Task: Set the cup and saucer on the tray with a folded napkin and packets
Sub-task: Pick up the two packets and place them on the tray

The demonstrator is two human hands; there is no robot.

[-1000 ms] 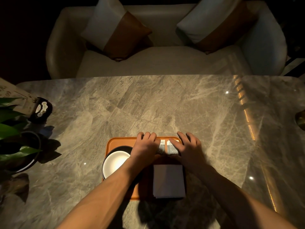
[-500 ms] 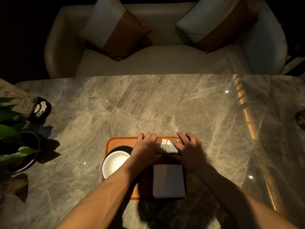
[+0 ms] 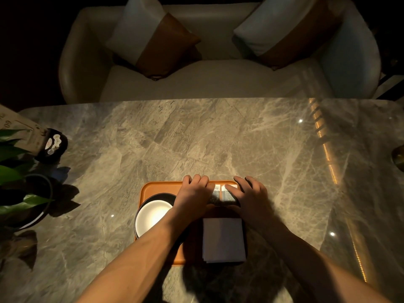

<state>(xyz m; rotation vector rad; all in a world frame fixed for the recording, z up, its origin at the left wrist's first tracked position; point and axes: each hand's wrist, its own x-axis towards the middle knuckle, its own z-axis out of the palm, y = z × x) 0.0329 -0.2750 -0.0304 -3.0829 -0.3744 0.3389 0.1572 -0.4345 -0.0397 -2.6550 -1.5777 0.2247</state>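
An orange tray (image 3: 153, 186) lies on the marble table near me. On its left side sits a white cup (image 3: 153, 215) on a dark saucer (image 3: 166, 196), partly covered by my left forearm. A folded white napkin (image 3: 224, 239) lies on the tray's near right. Two pale packets (image 3: 223, 192) lie side by side at the tray's far right. My left hand (image 3: 194, 193) rests palm down on the packets' left edge, fingers curled. My right hand (image 3: 249, 193) lies flat on their right edge, thumb across one packet.
A potted plant (image 3: 19, 193) with green leaves stands at the left table edge, beside a dark holder (image 3: 52, 145) with a card. A cream sofa (image 3: 207, 79) with two cushions faces the far table edge. A dark object (image 3: 399, 156) sits at the right edge.
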